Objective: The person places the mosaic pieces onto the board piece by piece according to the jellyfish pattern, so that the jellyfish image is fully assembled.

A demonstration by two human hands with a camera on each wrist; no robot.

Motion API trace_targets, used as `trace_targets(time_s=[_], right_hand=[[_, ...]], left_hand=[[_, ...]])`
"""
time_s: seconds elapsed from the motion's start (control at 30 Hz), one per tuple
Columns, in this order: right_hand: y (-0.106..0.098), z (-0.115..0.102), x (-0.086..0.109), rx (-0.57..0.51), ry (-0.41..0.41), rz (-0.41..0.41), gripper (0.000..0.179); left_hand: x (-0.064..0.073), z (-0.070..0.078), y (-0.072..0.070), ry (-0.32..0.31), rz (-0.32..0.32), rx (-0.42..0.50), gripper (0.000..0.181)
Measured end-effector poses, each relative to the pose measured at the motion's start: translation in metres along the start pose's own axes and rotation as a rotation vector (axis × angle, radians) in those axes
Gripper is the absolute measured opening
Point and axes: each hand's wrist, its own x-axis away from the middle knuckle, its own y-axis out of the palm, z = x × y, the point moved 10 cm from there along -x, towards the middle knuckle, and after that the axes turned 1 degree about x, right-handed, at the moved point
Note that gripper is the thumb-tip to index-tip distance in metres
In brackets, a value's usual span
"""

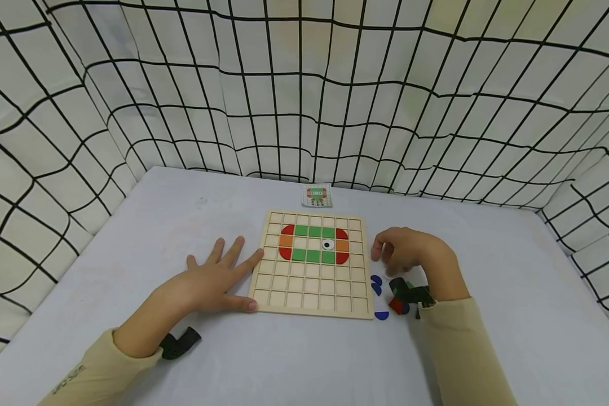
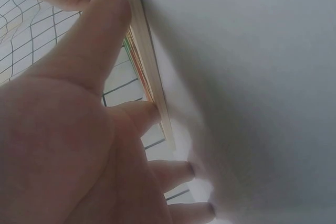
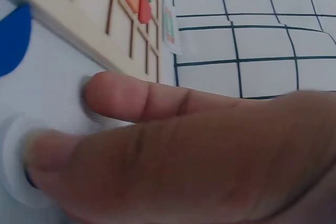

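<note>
A wooden grid board [image 1: 309, 287] lies on the table with flat pieces set in a ring: green squares [image 1: 314, 231], red rounded corners [image 1: 341, 258] and orange squares [image 1: 286, 241]. Inside the ring is one white eye disc [image 1: 327, 245]. My left hand [image 1: 215, 282] is spread flat, its thumb and index fingertip touching the board's left edge. Right of the board, my right hand [image 1: 406, 248] bends down to the table. The right wrist view shows its thumb on another eye disc [image 3: 13, 156], partly covering it, while a finger [image 3: 115, 95] stays apart from that disc.
Blue half-round pieces [image 1: 382, 315] lie by the board's right edge. A small pile with a red piece [image 1: 396, 305] sits partly under the right wrist's black strap [image 1: 408, 292]. A picture card [image 1: 317, 195] lies behind the board. Black netting [image 1: 299, 115] surrounds the white table [image 1: 284, 361].
</note>
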Motion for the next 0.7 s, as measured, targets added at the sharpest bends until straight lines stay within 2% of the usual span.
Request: trace_targets(time_s=[0.1,0.27,0.4,0.53,0.7], right_hand=[[0.002,-0.001,-0.006,-0.013,-0.021,0.002,0.027],[-0.004,-0.005,-0.015,0.011,-0.105,0.063,0.008],[-0.009,-0.006,-0.015,-0.007,-0.143,0.094,0.016],[-0.008,-0.001,-0.011,-0.04,-0.108,0.067,0.021],[-0.002,0.004,-0.013,-0.023,-0.058,0.04,0.025]], left_hand=[[0.0,0.0,0.0,-0.001,-0.001,0.003,0.106],[0.0,-0.001,0.001,-0.007,-0.005,0.007,0.106],[-0.001,-0.001,0.001,-0.007,0.0,0.005,0.106],[0.0,-0.001,0.001,-0.002,0.008,0.003,0.106],[0.0,-0.001,0.0,0.0,0.01,-0.007,0.106]])
